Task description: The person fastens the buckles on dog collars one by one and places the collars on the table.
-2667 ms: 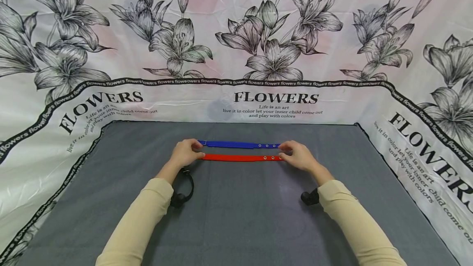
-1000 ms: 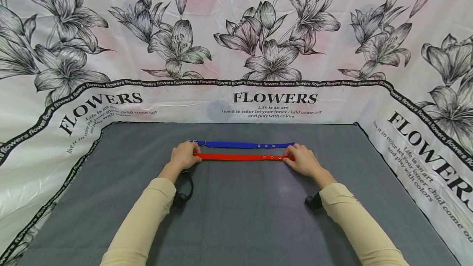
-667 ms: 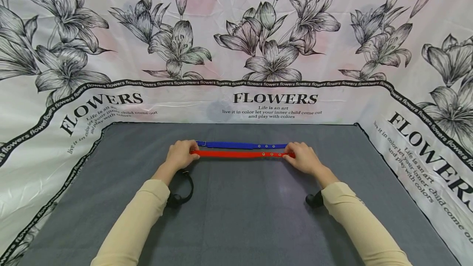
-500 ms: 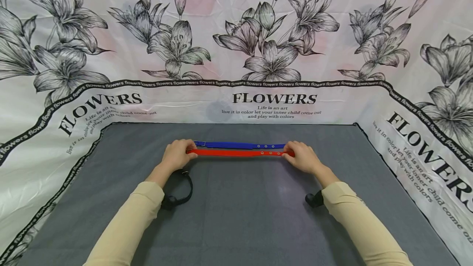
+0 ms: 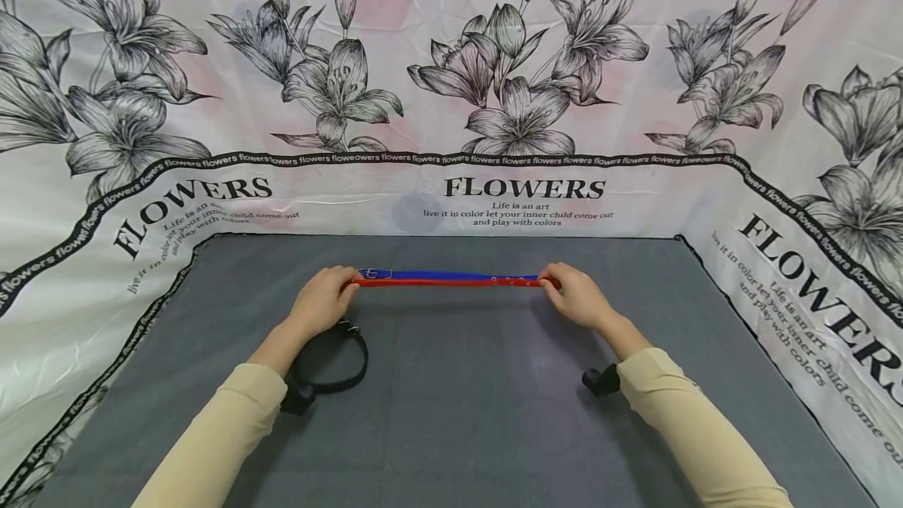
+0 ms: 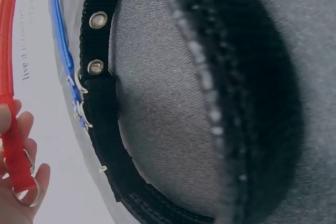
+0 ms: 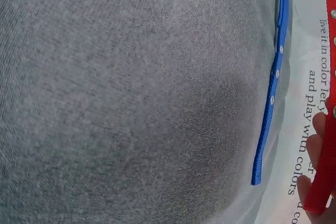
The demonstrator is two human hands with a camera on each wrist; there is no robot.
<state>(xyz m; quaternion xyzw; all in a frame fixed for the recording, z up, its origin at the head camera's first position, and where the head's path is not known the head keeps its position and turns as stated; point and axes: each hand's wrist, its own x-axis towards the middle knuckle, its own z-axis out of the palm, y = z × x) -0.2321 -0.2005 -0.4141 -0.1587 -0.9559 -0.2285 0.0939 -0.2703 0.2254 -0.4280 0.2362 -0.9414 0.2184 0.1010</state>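
Both hands stretch a red collar (image 5: 437, 283) between them, turned edge-on to the head view and close over the table. My left hand (image 5: 319, 302) pinches its buckle end; a metal ring and buckle show beside the fingers in the left wrist view. At the other end, my right hand (image 5: 577, 296) grips the tip beyond the eyelets. Just behind lies a blue collar (image 5: 423, 275), laid out straight, its buckle to the left and its eyelets (image 7: 277, 74) to the right. A black collar (image 5: 346, 384) curves in a loop beside the left wrist, partly hidden by that arm.
A grey cloth (image 5: 451, 406) covers the table. White flower-printed fabric (image 5: 381, 202) rises behind it and along both sides. Dark wrist-worn devices (image 5: 600, 381) sit under the forearms.
The red collar has been lifted and moved back toward the blue one, turning from flat to edge-on. My left hand has shifted left, uncovering more of the black collar; the blue collar stays put.
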